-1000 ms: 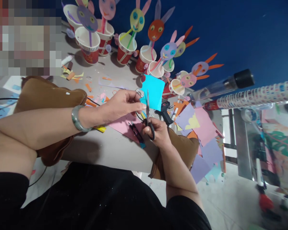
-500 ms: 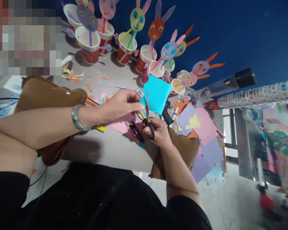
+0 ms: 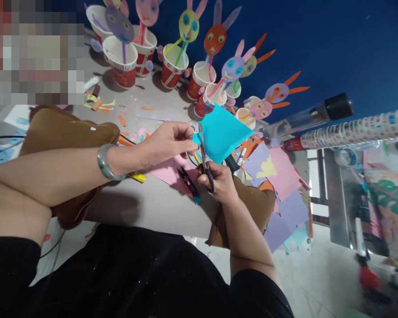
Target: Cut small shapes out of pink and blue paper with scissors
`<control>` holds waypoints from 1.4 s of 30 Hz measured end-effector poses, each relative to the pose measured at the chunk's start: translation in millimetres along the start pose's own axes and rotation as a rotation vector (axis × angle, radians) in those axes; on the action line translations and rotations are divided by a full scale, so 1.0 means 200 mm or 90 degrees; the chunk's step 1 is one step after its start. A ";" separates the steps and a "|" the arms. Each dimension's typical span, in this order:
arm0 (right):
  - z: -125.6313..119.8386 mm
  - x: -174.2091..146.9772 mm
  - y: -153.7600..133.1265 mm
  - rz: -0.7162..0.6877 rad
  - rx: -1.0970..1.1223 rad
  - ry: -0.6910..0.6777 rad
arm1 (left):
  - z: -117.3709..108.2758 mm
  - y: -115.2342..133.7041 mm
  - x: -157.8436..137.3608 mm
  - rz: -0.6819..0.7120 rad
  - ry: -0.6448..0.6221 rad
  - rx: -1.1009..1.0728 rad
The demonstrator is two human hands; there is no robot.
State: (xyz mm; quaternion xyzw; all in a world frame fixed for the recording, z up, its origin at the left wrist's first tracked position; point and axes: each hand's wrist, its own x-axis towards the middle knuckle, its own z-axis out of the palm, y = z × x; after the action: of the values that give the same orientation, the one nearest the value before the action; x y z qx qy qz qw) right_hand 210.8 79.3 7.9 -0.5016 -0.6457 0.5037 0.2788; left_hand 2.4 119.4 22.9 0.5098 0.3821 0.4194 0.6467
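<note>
Between finger and thumb, my left hand [image 3: 167,142] pinches the left edge of a bright blue sheet of paper [image 3: 227,132]. A pair of black-handled scissors [image 3: 209,180] is in my right hand [image 3: 223,182], its fingers through the handles. The blades point upward and cross the paper close to my left fingertips; they look nearly closed. Below the hands, a dark pair of thread snips [image 3: 188,182] lies on a pink sheet [image 3: 167,173]. Part of a round, pale object [image 3: 194,126] shows behind the left fingertips; I cannot make out what it is.
Along the blue wall stand several paper cups [image 3: 121,66] with rabbit faces on straws. Paper scraps [image 3: 99,104] litter the table's left side. Coloured sheets [image 3: 287,170] pile up at right, near a stack of cups [image 3: 354,130]. Brown cushions [image 3: 74,128] lie under both forearms.
The blue sheet has swung to the right and turned, its far corner now reaching further out. Both hands stay almost in place, and the scissor blades have shifted slightly left.
</note>
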 end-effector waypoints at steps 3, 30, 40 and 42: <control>0.00 0.00 0.01 0.011 0.007 -0.005 | 0.00 0.00 0.00 0.004 0.008 -0.005; 0.02 0.00 0.01 0.026 -0.006 0.014 | 0.00 0.01 0.01 0.010 0.013 -0.001; 0.01 -0.01 0.01 0.043 0.031 -0.004 | 0.00 0.01 0.00 0.009 0.012 -0.005; 0.01 -0.01 0.01 0.055 0.044 -0.015 | 0.00 0.01 0.00 0.009 0.012 -0.009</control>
State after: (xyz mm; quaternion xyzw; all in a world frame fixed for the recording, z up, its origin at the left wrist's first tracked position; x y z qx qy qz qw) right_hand 209.7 76.7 5.8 -0.5132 -0.6088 0.5432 0.2664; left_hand 2.2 120.1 24.7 0.5038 0.3816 0.4314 0.6437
